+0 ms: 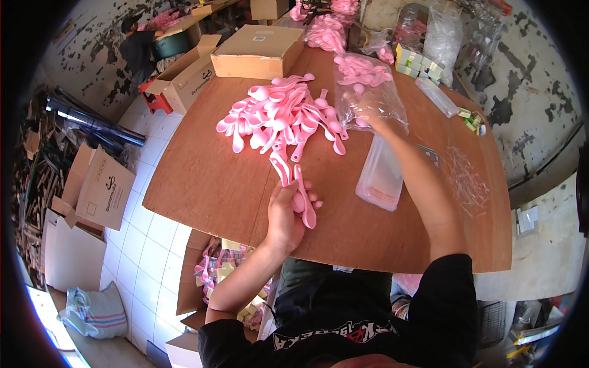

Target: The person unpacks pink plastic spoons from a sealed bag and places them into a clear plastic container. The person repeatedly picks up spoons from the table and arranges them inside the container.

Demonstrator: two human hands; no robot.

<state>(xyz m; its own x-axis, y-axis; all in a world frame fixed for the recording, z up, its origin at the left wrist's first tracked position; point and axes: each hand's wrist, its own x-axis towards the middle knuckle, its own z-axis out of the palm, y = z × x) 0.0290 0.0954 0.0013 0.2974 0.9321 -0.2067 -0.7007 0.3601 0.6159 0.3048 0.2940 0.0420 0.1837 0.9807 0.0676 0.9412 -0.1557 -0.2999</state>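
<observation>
My left hand (286,214) is closed around pink plastic spoons (308,218) near the front of the table. At least two show, side by side, with one handle pointing away from me. Just beyond it lies a loose heap of pink spoons (282,110). Farther right, my right hand (367,109) reaches into the mouth of a clear plastic bag (392,113) that holds more pink pieces (362,69). Plastic film partly covers its fingers, so their grip is unclear. Below that bag, a stack of flat clear bags (379,175) lies partly under my right forearm.
A closed cardboard box (257,52) stands at the table's back left. Small yellow-and-white boxes (419,64) and clear strips (467,181) lie on the right. Below the front edge, an open carton (195,264) holds packed pink items. Another person (138,52) is at the far left.
</observation>
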